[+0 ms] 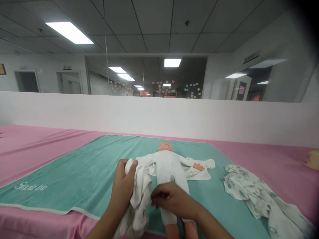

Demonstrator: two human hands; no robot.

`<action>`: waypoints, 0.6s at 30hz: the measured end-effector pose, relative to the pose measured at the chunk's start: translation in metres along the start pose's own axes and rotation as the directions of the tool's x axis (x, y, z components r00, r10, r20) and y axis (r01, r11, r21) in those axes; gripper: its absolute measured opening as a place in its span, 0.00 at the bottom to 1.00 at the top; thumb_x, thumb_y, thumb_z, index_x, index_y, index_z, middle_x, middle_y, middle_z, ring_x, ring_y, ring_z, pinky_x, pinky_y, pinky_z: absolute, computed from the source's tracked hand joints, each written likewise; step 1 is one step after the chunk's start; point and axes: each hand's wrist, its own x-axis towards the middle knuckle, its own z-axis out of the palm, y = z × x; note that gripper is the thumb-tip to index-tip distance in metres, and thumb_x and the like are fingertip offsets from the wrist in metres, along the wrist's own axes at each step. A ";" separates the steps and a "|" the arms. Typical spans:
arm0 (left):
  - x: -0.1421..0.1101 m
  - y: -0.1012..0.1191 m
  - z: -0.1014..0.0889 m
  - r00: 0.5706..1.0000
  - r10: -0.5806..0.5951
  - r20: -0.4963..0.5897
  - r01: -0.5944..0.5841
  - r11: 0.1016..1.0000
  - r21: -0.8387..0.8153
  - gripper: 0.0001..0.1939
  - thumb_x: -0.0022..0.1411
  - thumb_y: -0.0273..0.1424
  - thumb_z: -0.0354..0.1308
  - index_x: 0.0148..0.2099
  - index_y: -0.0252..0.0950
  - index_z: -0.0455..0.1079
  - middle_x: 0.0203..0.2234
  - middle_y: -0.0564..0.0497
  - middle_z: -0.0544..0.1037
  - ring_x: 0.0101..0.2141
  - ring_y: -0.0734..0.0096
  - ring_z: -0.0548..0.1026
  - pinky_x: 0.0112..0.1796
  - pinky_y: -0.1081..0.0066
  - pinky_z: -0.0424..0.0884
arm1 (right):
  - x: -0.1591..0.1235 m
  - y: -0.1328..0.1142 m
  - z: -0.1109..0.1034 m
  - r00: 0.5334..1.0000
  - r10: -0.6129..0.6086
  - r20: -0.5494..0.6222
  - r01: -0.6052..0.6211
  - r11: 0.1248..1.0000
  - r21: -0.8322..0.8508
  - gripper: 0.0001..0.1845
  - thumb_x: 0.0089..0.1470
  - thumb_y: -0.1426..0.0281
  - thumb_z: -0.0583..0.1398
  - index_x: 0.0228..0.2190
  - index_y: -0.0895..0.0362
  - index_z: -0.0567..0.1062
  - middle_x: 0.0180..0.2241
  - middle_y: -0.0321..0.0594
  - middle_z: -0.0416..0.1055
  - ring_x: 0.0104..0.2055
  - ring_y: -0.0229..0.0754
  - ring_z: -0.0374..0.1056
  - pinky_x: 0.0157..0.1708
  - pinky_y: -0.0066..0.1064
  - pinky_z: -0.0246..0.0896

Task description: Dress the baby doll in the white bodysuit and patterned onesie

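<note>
A baby doll (167,166) in a white undersuit lies on its back on a teal towel (82,172), head away from me. My left hand (123,184) is closed on a bunch of white patterned garment (141,196) at the doll's left side. My right hand (171,199) rests over the doll's lower body, fingers curled and pinching the white cloth next to the garment. The doll's bare legs (181,229) show below my right wrist.
The towel lies on a pink sheet (37,142) that covers the whole surface. A crumpled white cloth with teal prints (254,192) lies to the right. A low white wall (159,116) runs behind. Something pale (312,160) shows at the right edge.
</note>
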 end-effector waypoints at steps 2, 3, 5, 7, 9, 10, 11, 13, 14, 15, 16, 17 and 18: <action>0.021 -0.020 0.020 0.994 -0.067 0.089 0.060 0.996 0.071 0.19 0.58 0.46 0.48 0.42 0.36 0.61 0.34 0.49 0.71 0.34 0.66 0.70 0.34 0.69 0.66 | 0.002 0.002 -0.028 0.985 -0.034 -0.171 0.038 0.999 0.015 0.10 0.50 0.64 0.58 0.30 0.57 0.76 0.32 0.39 0.74 0.36 0.41 0.68 0.39 0.31 0.60; 0.030 -0.033 0.031 0.983 -0.098 0.153 0.081 0.990 0.117 0.19 0.58 0.44 0.47 0.45 0.35 0.60 0.37 0.47 0.71 0.35 0.65 0.70 0.35 0.69 0.66 | 0.006 0.007 -0.044 0.951 -0.035 -0.308 0.048 0.998 0.033 0.11 0.50 0.63 0.57 0.31 0.57 0.75 0.34 0.39 0.73 0.39 0.41 0.67 0.42 0.32 0.59; 0.042 -0.061 0.055 0.936 -0.107 0.334 0.015 0.963 0.268 0.20 0.55 0.34 0.51 0.50 0.33 0.58 0.44 0.43 0.69 0.42 0.63 0.70 0.40 0.68 0.65 | 0.017 0.029 -0.074 0.814 0.056 -0.578 0.026 0.991 0.132 0.13 0.49 0.61 0.58 0.31 0.57 0.75 0.39 0.40 0.73 0.43 0.42 0.65 0.44 0.31 0.59; 0.049 -0.084 0.076 0.864 -0.036 0.503 -0.181 0.909 0.376 0.21 0.50 0.27 0.54 0.49 0.32 0.61 0.47 0.41 0.68 0.48 0.60 0.66 0.47 0.66 0.61 | 0.027 0.058 -0.095 0.677 0.216 -0.703 -0.028 0.963 0.268 0.14 0.45 0.60 0.62 0.31 0.58 0.74 0.37 0.41 0.73 0.42 0.43 0.66 0.42 0.31 0.61; 0.051 -0.097 0.090 0.795 0.058 0.603 -0.335 0.871 0.358 0.17 0.52 0.28 0.52 0.46 0.33 0.65 0.47 0.42 0.69 0.50 0.58 0.65 0.49 0.64 0.59 | 0.034 0.087 -0.104 0.660 0.337 -0.672 -0.061 0.915 0.400 0.17 0.44 0.60 0.62 0.32 0.61 0.74 0.35 0.43 0.74 0.39 0.44 0.68 0.39 0.32 0.63; 0.052 -0.100 0.095 0.770 0.092 0.631 -0.378 0.863 0.335 0.14 0.55 0.30 0.50 0.43 0.34 0.67 0.45 0.42 0.71 0.49 0.57 0.66 0.49 0.63 0.59 | 0.036 0.098 -0.105 0.684 0.376 -0.625 -0.051 0.880 0.473 0.19 0.44 0.60 0.62 0.34 0.61 0.74 0.35 0.44 0.74 0.37 0.44 0.69 0.39 0.32 0.63; 0.053 -0.100 0.099 0.748 0.116 0.653 -0.403 0.861 0.309 0.13 0.57 0.31 0.47 0.41 0.34 0.69 0.42 0.41 0.72 0.48 0.57 0.67 0.49 0.62 0.59 | 0.037 0.106 -0.104 0.716 0.404 -0.570 -0.040 0.839 0.543 0.20 0.45 0.59 0.62 0.36 0.62 0.74 0.35 0.45 0.75 0.37 0.45 0.69 0.38 0.33 0.64; 0.056 -0.096 0.104 0.702 0.132 0.700 -0.410 0.879 0.246 0.15 0.60 0.34 0.44 0.40 0.35 0.70 0.41 0.41 0.74 0.47 0.56 0.68 0.50 0.61 0.58 | 0.039 0.115 -0.101 0.773 0.426 -0.470 -0.011 0.750 0.662 0.23 0.46 0.58 0.61 0.39 0.61 0.73 0.35 0.45 0.75 0.37 0.45 0.70 0.39 0.33 0.65; 0.059 -0.094 0.106 0.679 0.138 0.721 -0.403 0.891 0.209 0.16 0.60 0.36 0.44 0.43 0.35 0.70 0.43 0.42 0.73 0.48 0.56 0.68 0.51 0.61 0.57 | 0.041 0.116 -0.100 0.794 0.433 -0.426 -0.012 0.712 0.703 0.24 0.47 0.57 0.61 0.41 0.61 0.72 0.36 0.46 0.75 0.38 0.46 0.70 0.40 0.34 0.65; 0.062 -0.091 0.108 0.661 0.138 0.737 -0.387 0.905 0.177 0.18 0.60 0.38 0.46 0.46 0.36 0.69 0.47 0.43 0.72 0.50 0.56 0.66 0.52 0.62 0.56 | 0.044 0.115 -0.100 0.815 0.438 -0.379 -0.029 0.684 0.729 0.25 0.47 0.56 0.60 0.42 0.61 0.72 0.36 0.46 0.75 0.39 0.46 0.71 0.40 0.35 0.65; 0.065 -0.089 0.111 0.659 0.125 0.742 -0.358 0.919 0.163 0.20 0.59 0.40 0.48 0.50 0.37 0.67 0.51 0.43 0.69 0.52 0.56 0.64 0.53 0.63 0.55 | 0.047 0.114 -0.102 0.831 0.444 -0.337 -0.055 0.667 0.743 0.25 0.48 0.55 0.59 0.42 0.61 0.72 0.36 0.47 0.75 0.39 0.47 0.71 0.41 0.35 0.65; 0.068 -0.087 0.114 0.670 0.096 0.736 -0.323 0.931 0.173 0.25 0.58 0.43 0.49 0.54 0.37 0.63 0.54 0.43 0.66 0.53 0.55 0.63 0.53 0.62 0.55 | 0.052 0.112 -0.105 0.841 0.450 -0.300 -0.087 0.661 0.746 0.26 0.48 0.54 0.58 0.41 0.62 0.72 0.36 0.48 0.75 0.39 0.47 0.71 0.41 0.35 0.65; 0.071 -0.086 0.117 0.689 0.059 0.722 -0.281 0.941 0.191 0.30 0.57 0.46 0.48 0.57 0.36 0.60 0.55 0.42 0.65 0.53 0.53 0.64 0.53 0.60 0.57 | 0.057 0.110 -0.108 0.845 0.460 -0.273 -0.125 0.666 0.736 0.27 0.49 0.53 0.57 0.40 0.63 0.72 0.36 0.49 0.75 0.39 0.47 0.71 0.42 0.35 0.65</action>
